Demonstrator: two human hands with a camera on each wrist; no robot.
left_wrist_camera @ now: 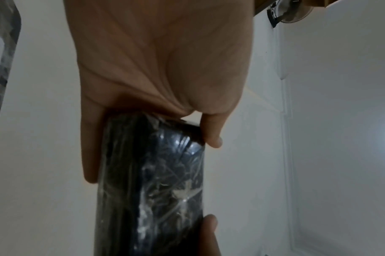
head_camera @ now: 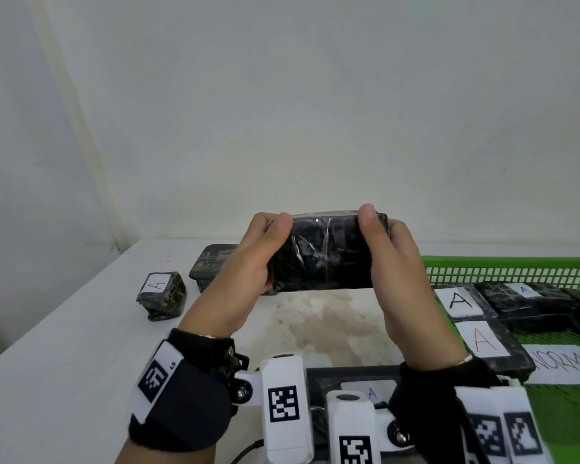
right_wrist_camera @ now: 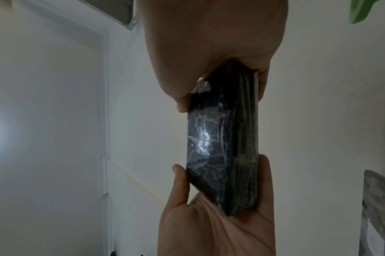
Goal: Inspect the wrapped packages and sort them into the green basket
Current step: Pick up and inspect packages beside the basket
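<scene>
Both hands hold a black package wrapped in clear film up above the white table, its long side level. My left hand grips its left end, thumb on the near face, and my right hand grips the right end the same way. The left wrist view shows the package pinched between left thumb and fingers; the right wrist view shows the package held at both ends. The green basket stands at the right, with several wrapped packages marked "A" in it.
A small wrapped package with an "A" label and a larger dark one lie on the table at the left. Another labelled package lies below my wrists. A paper slip reading "NORMAL" lies in the basket. A white wall stands behind.
</scene>
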